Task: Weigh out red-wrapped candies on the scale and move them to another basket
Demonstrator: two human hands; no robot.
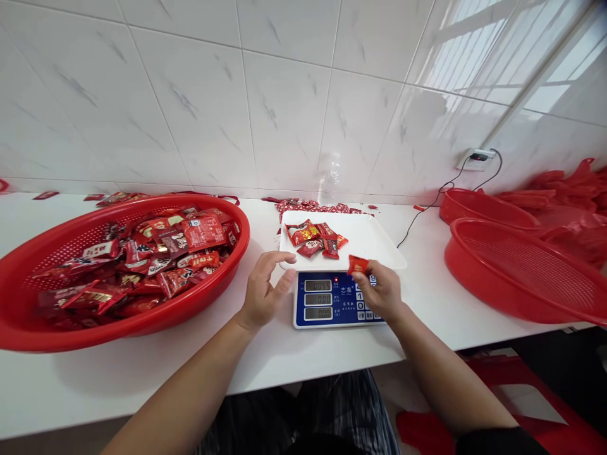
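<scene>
Pinched in my right hand [383, 292] is a small red snack packet [358, 264], held above the front edge of the scale's white tray [374, 243]. My left hand [268, 287] is beside the tray's left front corner, thumb and index finger apart with nothing between them. Several red snack packets [310, 234] lie in a loose pile on the left half of the tray. Below it, the digital scale [348, 321] shows a blue panel with three displays, its keypad partly covered by my right hand.
A large red basket [239, 253] full of wrapped snacks stands at left. On the right are a red basket [497, 291], a smaller red basket [484, 208] and piled red mesh bags [564, 196]. A black cable [417, 218] runs to a wall socket [474, 160]. Small packets [313, 206] lie behind the tray.
</scene>
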